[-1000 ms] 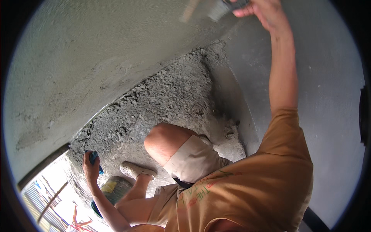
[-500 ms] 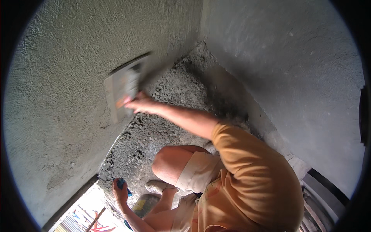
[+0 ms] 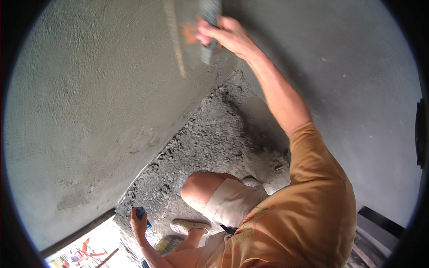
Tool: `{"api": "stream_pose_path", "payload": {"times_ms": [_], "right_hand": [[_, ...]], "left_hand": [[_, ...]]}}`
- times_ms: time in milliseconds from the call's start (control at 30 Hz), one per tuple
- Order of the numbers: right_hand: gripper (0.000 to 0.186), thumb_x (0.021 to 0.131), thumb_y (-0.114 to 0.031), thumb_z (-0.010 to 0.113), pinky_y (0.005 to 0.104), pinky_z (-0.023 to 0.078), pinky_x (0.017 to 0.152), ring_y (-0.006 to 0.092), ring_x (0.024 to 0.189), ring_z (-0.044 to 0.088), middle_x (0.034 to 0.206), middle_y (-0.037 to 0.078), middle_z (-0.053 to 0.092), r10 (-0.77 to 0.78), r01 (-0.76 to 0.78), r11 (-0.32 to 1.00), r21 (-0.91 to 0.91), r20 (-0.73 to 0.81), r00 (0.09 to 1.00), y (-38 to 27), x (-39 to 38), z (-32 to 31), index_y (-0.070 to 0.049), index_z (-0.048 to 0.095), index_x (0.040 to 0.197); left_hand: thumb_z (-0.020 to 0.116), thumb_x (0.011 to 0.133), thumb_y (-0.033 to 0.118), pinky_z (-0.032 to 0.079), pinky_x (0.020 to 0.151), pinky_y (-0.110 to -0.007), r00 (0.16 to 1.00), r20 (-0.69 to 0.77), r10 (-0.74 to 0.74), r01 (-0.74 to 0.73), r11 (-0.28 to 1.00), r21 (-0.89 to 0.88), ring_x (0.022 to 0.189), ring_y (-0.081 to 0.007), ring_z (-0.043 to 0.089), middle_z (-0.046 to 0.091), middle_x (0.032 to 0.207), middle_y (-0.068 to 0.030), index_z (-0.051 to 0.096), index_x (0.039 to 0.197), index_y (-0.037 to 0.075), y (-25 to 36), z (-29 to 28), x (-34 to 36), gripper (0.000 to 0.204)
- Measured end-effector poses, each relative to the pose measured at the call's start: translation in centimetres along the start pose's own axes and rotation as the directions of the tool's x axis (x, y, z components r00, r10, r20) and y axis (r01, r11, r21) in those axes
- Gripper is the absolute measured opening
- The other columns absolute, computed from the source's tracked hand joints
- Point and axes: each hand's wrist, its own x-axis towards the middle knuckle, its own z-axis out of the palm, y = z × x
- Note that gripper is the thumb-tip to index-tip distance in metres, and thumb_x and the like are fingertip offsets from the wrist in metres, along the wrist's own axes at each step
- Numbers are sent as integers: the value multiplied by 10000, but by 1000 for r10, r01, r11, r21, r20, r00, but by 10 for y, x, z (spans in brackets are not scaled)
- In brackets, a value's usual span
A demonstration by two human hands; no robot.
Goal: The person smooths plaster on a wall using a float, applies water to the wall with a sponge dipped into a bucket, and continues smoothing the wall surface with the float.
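Observation:
My right hand (image 3: 230,38) reaches high up near the corner, fingers wrapped around the grip of a flat plastering trowel (image 3: 190,33), blurred by motion. The blade, stained orange, lies against the wet-looking plastered wall (image 3: 103,111) on the left. Down at the lower left, my left hand (image 3: 138,227) is closed around a small blue object (image 3: 141,213) whose kind I cannot make out. It is held above the rough floor, close to the foot of that wall.
A second grey wall (image 3: 357,98) meets the first at the corner. Crumbly grey mortar (image 3: 210,129) covers the floor between them. Beside my shoe (image 3: 183,225) sits a partly hidden yellowish-grey container (image 3: 167,244). At the lower left a bright opening (image 3: 80,252) shows clutter outside.
My right hand has swept the trowel up and to the right along the left wall, toward the corner. The left hand stays almost where it was with the blue object.

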Motion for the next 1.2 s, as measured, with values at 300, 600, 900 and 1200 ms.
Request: {"api": "stream_pose_path", "payload": {"times_ms": [300,600,900,1200], "right_hand": [[287,880,-230,699,473,567,637,309,681,701,754,216,671,-36,77,986,-149,259,965,-30,-61,296,46,636,928],[246,935,-260,653,405,489,515,226,578,596,647,101,620,336,-386,852,-354,-197,921,221,-118,202,-33,638,840],[282,930,-332,700,347,537,751,159,831,698,860,63,740,130,-363,785,-503,-439,889,268,-71,-68,-74,723,1041],[379,907,-427,674,328,537,703,136,719,680,749,29,719,89,-134,911,-390,-131,987,76,12,-81,-73,719,778]], "left_hand": [[724,796,153,503,846,-455,1000,-4,-23,23,999,26,975,-370,642,659,1054,-185,611,1146,54,-19,14,21,381],[722,803,138,514,814,-413,999,-9,-31,31,1000,-1,895,-312,657,670,1003,-159,609,1138,46,-15,8,11,366],[736,781,141,517,827,-435,998,16,67,-68,997,22,920,-354,660,670,1005,-175,627,1085,68,11,33,42,332],[754,795,88,537,788,-418,1000,-22,9,-9,1000,-25,912,-331,688,686,1007,-177,599,1119,55,-7,4,34,360]]}}
